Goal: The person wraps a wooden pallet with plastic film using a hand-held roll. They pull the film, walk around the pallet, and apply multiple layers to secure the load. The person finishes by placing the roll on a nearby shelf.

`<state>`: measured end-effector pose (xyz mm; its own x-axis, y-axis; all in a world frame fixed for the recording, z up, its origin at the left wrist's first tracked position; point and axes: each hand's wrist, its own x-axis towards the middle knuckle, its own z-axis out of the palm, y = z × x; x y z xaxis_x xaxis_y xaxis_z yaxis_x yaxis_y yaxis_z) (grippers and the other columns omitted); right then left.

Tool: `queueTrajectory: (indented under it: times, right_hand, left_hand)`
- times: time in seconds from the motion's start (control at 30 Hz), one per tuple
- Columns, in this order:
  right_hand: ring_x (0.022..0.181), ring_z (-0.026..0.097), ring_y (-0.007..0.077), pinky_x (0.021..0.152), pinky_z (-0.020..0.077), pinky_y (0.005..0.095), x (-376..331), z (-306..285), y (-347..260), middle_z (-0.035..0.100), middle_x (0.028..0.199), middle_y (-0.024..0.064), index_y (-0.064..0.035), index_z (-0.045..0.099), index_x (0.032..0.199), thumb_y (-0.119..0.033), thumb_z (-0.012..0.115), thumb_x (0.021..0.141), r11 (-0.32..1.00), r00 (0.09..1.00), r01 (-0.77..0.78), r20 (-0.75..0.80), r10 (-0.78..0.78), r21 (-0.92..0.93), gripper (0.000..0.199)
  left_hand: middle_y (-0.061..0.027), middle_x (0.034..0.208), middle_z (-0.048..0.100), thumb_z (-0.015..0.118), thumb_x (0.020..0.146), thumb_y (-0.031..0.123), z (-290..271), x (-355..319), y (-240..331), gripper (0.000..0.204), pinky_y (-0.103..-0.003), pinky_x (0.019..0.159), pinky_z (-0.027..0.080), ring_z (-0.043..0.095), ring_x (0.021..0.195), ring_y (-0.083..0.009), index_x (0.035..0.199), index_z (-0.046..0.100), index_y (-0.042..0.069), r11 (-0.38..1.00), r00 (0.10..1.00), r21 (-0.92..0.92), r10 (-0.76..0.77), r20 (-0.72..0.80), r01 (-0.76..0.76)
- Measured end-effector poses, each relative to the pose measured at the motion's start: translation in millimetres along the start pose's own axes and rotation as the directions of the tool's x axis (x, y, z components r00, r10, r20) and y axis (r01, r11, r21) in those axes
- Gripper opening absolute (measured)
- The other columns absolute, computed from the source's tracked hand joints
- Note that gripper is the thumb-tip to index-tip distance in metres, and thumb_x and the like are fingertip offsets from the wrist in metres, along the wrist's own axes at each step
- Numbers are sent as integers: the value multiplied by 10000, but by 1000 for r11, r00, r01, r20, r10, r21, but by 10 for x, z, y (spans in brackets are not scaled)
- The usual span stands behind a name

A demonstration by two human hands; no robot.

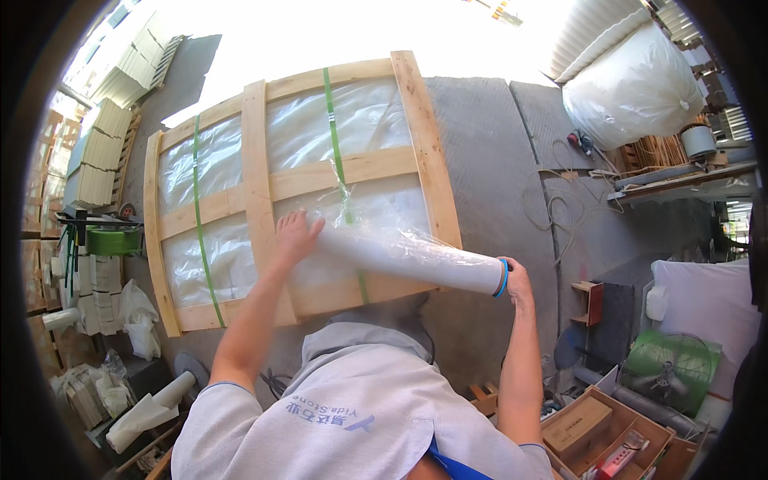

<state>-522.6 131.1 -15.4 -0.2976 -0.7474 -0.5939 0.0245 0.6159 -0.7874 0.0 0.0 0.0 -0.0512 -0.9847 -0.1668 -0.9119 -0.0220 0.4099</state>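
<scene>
A roll of clear stretch film [416,260] lies across the lower right of a wooden crate [256,184] whose contents are wrapped in plastic and bound by two green straps. My left hand [294,238] grips the roll's left end, pressing against the crate's slat. My right hand [516,280] holds the roll's right end at its blue core rim. A loose sheet of film rises from the roll up toward the right green strap [336,144].
Stacked pale boxes [100,152] stand at the left, with a green strap reel [112,240] below them. A large white bag [632,84] sits upper right. Cables [552,208] lie on the grey floor. An open cardboard box [608,428] and a green fan [668,372] are lower right.
</scene>
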Motion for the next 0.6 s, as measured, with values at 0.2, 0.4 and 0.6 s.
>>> queueTrajectory:
  times: [0.2, 0.4, 0.6]
  right_hand:
    - [876, 658, 224, 792, 512, 331, 78, 41, -44, 687, 1000, 142, -4, 658, 1083, -61, 562, 803, 940, 919, -11, -373, -124, -341, 302]
    - [1081, 595, 308, 942, 455, 377, -189, 793, -670, 636, 1131, 189, 14, 613, 1143, -259, 664, 814, 632, 842, 451, 67, -535, -630, 431]
    - [1077, 590, 333, 942, 452, 378, 146, 1885, -925, 625, 1141, 222, 20, 549, 1242, -358, 702, 780, 786, 919, 352, 345, -189, -508, 616]
  left_hand:
    - [-176, 1088, 639, 553, 866, 411, 223, 103, 241, 454, -423, 1026, 326, 562, 1068, -309, 1020, 643, -7, 990, 990, 28, 141, 6, -141]
    - [-130, 972, 678, 614, 828, 336, 358, 81, 206, 327, -407, 948, 382, 617, 940, -293, 957, 651, 38, 988, 981, -26, 149, -128, -153]
    - [-128, 943, 679, 623, 821, 318, 357, 137, 214, 285, -405, 922, 397, 624, 891, -291, 911, 647, 49, 991, 983, -25, 128, -134, -133]
